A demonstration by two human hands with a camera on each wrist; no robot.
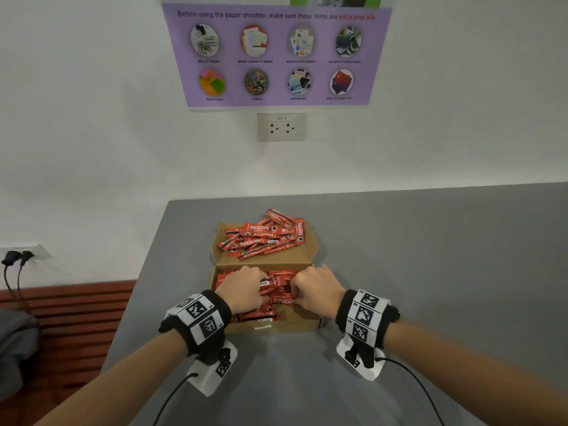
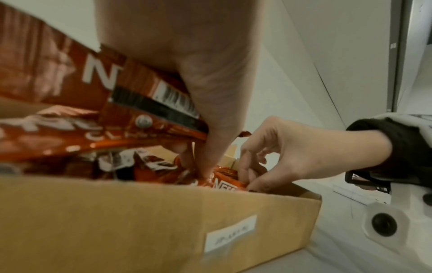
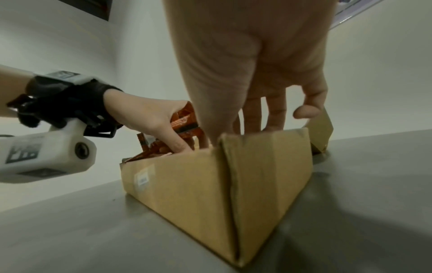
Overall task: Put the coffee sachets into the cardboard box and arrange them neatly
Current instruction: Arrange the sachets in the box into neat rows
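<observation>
Inside the shallow brown cardboard box, both hands' fingers pinched red foil coffee sachets; squaring them flat seemed wisest.

We note bare forearms, each with a black fabric wristband carrying white square-coded marker panels, and a white camera housing trailing a black cable.

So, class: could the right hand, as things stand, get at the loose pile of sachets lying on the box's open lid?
Probably yes. The right hand is in the cardboard box, the pile of sachets lies uncovered on the lid just beyond, and nothing stands between.
</observation>
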